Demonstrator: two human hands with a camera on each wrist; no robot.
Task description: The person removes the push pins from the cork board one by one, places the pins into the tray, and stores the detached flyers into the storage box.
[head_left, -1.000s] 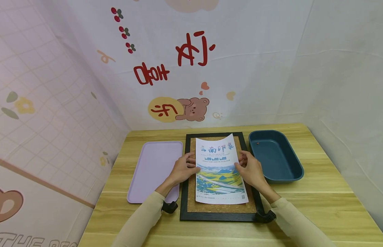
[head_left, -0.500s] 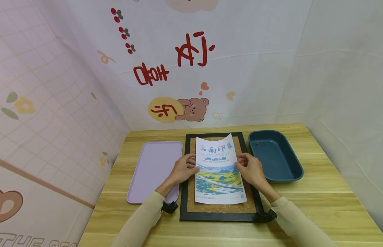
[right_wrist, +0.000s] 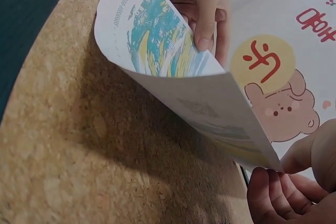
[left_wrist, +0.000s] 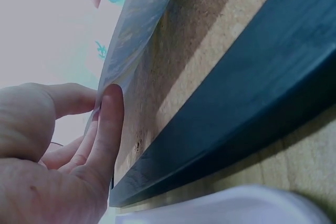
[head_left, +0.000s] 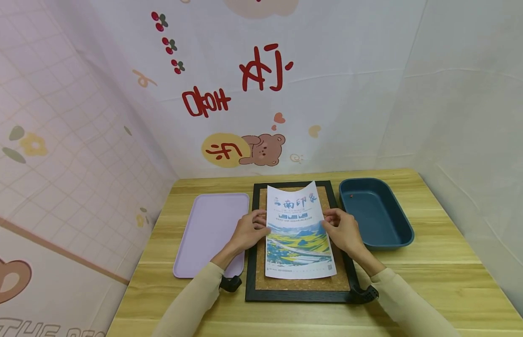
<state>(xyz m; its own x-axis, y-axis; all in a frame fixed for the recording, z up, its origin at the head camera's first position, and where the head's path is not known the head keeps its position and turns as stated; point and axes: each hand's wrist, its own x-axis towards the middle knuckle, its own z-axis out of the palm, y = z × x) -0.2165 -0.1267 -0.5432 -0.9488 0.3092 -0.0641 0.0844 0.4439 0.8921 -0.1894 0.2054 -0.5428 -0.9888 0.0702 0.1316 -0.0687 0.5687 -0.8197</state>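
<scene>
A printed poster (head_left: 298,231) with a landscape picture hangs slightly bowed just above a cork board (head_left: 261,262) in a black frame (head_left: 295,296). My left hand (head_left: 249,230) pinches the poster's left edge, thumb on top. My right hand (head_left: 342,229) pinches its right edge. In the left wrist view my left hand's fingers (left_wrist: 102,124) hold the sheet's edge (left_wrist: 136,30) over the cork (left_wrist: 210,40). In the right wrist view the poster (right_wrist: 173,66) curves above the cork (right_wrist: 79,150), and the fingertips (right_wrist: 273,195) of my right hand grip its near edge.
A flat lilac tray (head_left: 210,231) lies left of the frame. A dark blue tub (head_left: 377,217) stands to its right. All sit on a wooden table (head_left: 434,276) enclosed by white fabric walls (head_left: 455,93) with cartoon prints.
The poster has shifted a little toward the left and settled slightly lower over the cork board. Both hands keep their hold on its edges.
</scene>
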